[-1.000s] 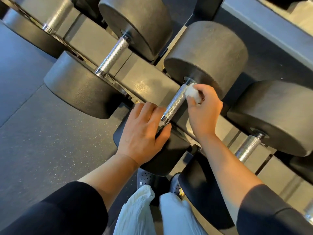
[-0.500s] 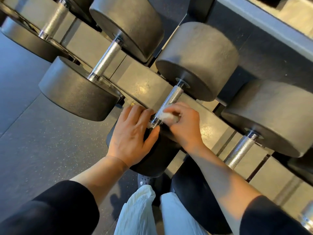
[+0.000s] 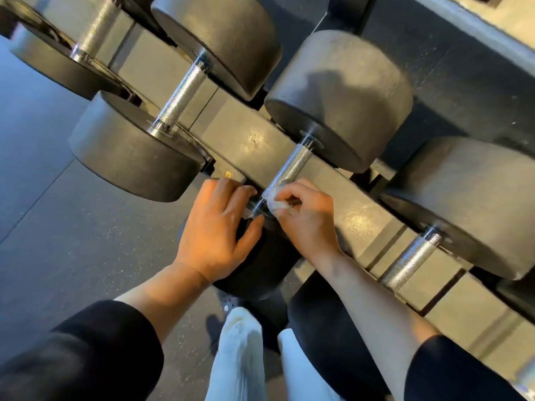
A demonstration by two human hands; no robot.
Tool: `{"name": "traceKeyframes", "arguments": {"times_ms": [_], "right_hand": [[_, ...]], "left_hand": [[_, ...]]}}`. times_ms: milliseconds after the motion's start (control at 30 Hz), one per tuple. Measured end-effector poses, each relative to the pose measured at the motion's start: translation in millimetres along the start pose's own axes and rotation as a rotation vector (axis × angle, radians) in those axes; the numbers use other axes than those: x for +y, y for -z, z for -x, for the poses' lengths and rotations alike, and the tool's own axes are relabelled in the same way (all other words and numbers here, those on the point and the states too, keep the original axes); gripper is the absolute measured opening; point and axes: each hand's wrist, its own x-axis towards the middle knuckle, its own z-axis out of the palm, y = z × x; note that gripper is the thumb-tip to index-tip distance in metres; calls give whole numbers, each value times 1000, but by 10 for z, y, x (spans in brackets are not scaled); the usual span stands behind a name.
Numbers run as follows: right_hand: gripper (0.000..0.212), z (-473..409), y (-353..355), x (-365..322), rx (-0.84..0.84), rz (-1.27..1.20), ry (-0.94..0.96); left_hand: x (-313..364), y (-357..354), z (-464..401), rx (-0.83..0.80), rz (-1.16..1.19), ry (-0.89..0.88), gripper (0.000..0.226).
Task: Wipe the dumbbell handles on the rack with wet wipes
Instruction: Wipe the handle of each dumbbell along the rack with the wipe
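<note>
- Rack (image 3: 254, 140): grey metal shelf running diagonally from upper left to lower right, carrying a row of dumbbells laid side by side.
- Middle dumbbell (image 3: 341, 94): large dark round heads; the far head rests on the rack, the near head (image 3: 260, 267) sits low in the frame, mostly covered by the left hand.
- Its handle (image 3: 289, 167): knurled bright metal, bare along its upper length, with its near end between the two hands.
- Wet wipe (image 3: 275, 202): small white crumpled wad, pressed against the near end of that handle, just beside the collar.
- Right hand (image 3: 307, 221): fingers curled, pinching the wipe against the handle.
- Left hand (image 3: 214, 230): laid over the near head, fingers fairly straight and close together, thumb spread toward the handle's end; it braces the weight and grasps nothing.
- Neighbouring dumbbells: one to the left with its handle (image 3: 181, 98) exposed, one to the right with its handle (image 3: 411, 259) exposed; both untouched.
- Floor (image 3: 72, 241): dark speckled rubber.
- Person: dark sleeves (image 3: 95, 357) at both forearms, pale trousers (image 3: 240, 357) at the bottom centre.
</note>
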Motion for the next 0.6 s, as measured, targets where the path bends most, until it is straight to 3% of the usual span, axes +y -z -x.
{"name": "traceKeyframes", "arguments": {"times_ms": [133, 300, 467, 600], "right_hand": [[25, -235, 93, -157, 195, 303, 226], [41, -469, 100, -110, 52, 755, 361], [43, -394, 42, -116, 0, 782, 315], [35, -226, -120, -133, -65, 548, 184]], "left_hand": [[-3, 0, -8, 46, 4, -25, 37], [-4, 13, 11, 59, 2, -25, 37], [-37, 2, 20, 54, 73, -51, 31], [-91, -22, -1, 71, 208, -76, 28]]}}
